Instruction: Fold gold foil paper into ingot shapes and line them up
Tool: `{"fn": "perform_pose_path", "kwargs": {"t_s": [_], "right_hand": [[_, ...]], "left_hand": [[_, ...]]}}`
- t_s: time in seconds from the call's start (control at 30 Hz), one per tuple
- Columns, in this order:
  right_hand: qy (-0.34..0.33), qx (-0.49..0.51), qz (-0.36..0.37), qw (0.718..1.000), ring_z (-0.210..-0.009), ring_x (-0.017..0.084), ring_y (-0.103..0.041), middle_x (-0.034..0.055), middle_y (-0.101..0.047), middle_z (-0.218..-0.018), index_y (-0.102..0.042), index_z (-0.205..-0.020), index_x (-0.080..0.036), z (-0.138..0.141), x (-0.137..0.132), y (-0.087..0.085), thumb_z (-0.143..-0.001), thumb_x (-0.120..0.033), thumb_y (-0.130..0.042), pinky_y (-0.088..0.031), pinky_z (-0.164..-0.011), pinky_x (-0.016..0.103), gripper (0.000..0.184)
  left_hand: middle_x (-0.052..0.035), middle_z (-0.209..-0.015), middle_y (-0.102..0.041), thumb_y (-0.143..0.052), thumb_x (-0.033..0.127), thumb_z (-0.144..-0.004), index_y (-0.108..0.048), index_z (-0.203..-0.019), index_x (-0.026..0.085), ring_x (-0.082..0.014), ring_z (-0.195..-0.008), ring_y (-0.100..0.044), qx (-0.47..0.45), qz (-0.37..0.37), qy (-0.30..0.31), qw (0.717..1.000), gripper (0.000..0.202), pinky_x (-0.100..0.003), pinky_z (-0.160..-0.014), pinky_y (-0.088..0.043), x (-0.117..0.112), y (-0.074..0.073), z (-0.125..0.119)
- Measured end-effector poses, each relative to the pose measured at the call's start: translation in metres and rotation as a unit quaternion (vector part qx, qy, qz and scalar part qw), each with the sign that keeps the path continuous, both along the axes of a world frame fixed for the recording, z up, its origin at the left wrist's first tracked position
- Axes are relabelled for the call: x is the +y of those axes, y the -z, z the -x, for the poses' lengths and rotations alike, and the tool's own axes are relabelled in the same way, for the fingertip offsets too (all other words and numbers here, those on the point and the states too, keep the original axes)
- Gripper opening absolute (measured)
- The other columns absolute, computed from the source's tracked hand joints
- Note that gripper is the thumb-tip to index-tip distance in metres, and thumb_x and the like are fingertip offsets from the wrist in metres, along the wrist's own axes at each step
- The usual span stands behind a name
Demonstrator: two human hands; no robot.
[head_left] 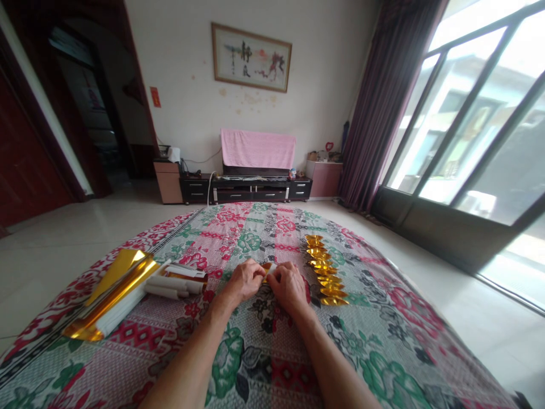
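A small piece of gold foil paper (267, 267) with a white side lies between my hands at the middle of the table. My left hand (246, 279) pinches its left side, fingers closed. My right hand (288, 282) is closed on its right side, with the fingertips partly hidden. To the right stands a row of several folded gold paper ingots (326, 271). At the left lies a stack of gold foil sheets (121, 289), curled at the edge, and beside it are several rolled white paper tubes (170, 284).
A flowered cloth (238, 369) covers the round table. Beyond it stand a low black cabinet (251, 190) and a pink cloth (258, 149) draped over something. Purple curtains (374, 102) and a large window (468, 130) are on the right.
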State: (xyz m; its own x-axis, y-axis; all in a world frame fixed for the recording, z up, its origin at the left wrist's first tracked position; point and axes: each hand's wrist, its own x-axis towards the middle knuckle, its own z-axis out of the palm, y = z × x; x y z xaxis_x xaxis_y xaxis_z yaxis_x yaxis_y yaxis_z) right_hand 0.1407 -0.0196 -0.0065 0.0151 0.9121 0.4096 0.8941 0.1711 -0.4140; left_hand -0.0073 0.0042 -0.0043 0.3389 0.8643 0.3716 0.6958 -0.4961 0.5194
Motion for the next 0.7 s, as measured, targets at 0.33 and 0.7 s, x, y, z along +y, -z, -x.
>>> {"fn": "perform_pose_path", "kwargs": {"t_s": [0.33,0.7], "right_hand": [[0.005,0.015,-0.002,1.000,-0.077,0.013,-0.051,0.0040,-0.058,-0.083,-0.063,-0.070,-0.018,0.0005,-0.0013,-0.0019,-0.079,-0.029,-0.055,-0.034,-0.071,0.022,0.016],[0.016,0.038,0.009,0.999,-0.077,0.016,-0.052,0.0068,-0.060,-0.083,-0.063,-0.074,-0.016,-0.0067,0.0061,0.0029,-0.080,-0.017,-0.047,-0.035,-0.070,0.024,0.017]], "left_hand": [[-0.0039,-0.079,-0.059,-0.056,0.013,-0.074,-0.065,-0.075,0.016,-0.0126,-0.073,-0.056,0.004,-0.013,-0.008,1.000,0.010,-0.023,-0.070,-0.044,-0.0016,0.0009,-0.0027],[-0.0032,-0.079,-0.059,-0.057,0.011,-0.072,-0.065,-0.074,0.017,-0.0126,-0.073,-0.056,0.001,-0.008,-0.006,1.000,0.010,-0.023,-0.071,-0.044,-0.0011,0.0015,-0.0025]]}}
